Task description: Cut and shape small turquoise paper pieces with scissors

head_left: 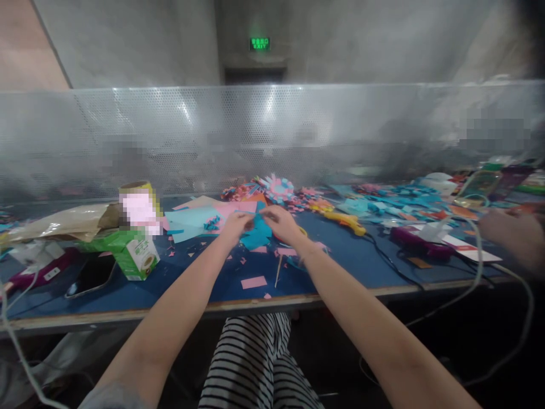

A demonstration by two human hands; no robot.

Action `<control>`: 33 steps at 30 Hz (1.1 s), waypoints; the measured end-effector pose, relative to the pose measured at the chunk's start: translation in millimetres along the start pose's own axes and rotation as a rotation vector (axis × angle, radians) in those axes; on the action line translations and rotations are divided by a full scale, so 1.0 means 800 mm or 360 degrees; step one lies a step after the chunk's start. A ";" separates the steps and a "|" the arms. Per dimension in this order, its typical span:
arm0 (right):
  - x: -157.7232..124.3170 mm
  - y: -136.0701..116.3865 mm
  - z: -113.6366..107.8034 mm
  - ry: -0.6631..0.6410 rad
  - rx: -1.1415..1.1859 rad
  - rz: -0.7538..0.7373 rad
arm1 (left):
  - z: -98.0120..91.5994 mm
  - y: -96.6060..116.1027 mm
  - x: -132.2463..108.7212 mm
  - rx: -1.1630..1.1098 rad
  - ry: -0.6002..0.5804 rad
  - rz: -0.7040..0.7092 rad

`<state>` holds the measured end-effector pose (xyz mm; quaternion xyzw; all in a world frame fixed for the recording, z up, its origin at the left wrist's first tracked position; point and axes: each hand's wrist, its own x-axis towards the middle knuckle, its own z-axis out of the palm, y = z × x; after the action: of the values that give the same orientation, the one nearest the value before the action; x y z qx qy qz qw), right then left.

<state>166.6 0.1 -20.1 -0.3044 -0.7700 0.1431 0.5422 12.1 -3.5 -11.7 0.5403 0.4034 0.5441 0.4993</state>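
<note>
Both hands meet over the middle of the blue table. My left hand (238, 224) has its fingers pinched together at the left edge of a blue paper piece (257, 234). My right hand (280, 222) pinches the same piece from the right, near its top; fine detail at the fingertips is blurred. Light blue paper sheets (189, 221) lie left of my hands, with a small curled blue paper cluster (212, 222) on them. Behind my hands sits a pink and light blue paper flower (279, 188). A thin stick (278, 271) and a pink paper strip (254, 282) lie nearer the table edge.
A yellow glue gun (346, 222) with a black cord lies right, beside a purple power strip (421, 243). Blue paper scraps (409, 199) spread behind. Left are a green box (135, 255), a phone (91, 276) and a roll (140, 207). Another person's hand (513, 233) shows at far right.
</note>
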 end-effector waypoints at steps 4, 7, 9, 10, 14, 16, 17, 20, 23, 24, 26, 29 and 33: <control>0.004 0.001 0.005 0.0069 0.0452 0.0566 | -0.003 -0.005 0.005 0.0218 -0.0044 0.0151; 0.006 -0.003 0.005 0.0000 0.0566 0.0781 | -0.002 -0.006 0.004 0.0381 -0.0086 0.0246; 0.006 -0.008 0.003 -0.0064 0.0516 0.0778 | -0.001 -0.004 0.002 0.0427 -0.0105 0.0285; 0.006 -0.011 0.001 -0.0084 0.0466 0.0744 | -0.001 -0.004 0.001 0.0429 -0.0109 0.0295; 0.005 -0.018 -0.002 -0.0079 0.0249 0.0547 | 0.002 -0.004 0.000 0.0291 -0.0102 0.0220; 0.004 -0.019 -0.002 -0.0055 0.0161 0.0471 | 0.003 -0.004 0.000 0.0148 -0.0093 0.0099; 0.004 -0.018 -0.002 -0.0040 0.0122 0.0442 | 0.004 -0.004 -0.001 0.0079 -0.0094 0.0031; 0.004 -0.016 0.000 -0.0014 0.0035 0.0378 | 0.005 -0.003 -0.003 -0.0007 -0.0108 -0.0073; 0.004 -0.014 0.001 -0.0027 -0.0002 0.0348 | 0.005 -0.001 -0.004 0.0203 -0.0105 -0.0033; 0.004 -0.013 0.001 -0.0033 -0.0008 0.0345 | 0.005 -0.001 -0.004 0.0298 -0.0109 -0.0020; 0.004 -0.011 0.001 -0.0041 -0.0006 0.0346 | 0.004 0.000 -0.004 0.0440 -0.0133 0.0000; 0.004 -0.010 0.001 -0.0050 0.0026 0.0372 | 0.001 -0.001 -0.002 0.0539 -0.0183 0.0083; 0.006 -0.011 0.000 -0.0051 0.0089 0.0416 | -0.003 -0.002 0.001 0.0672 -0.0243 0.0270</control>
<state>162.7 -3.8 -11.9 -0.3846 -0.7279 0.2390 0.5149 9.8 -2.3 -13.7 0.7041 0.4225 0.4454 0.3569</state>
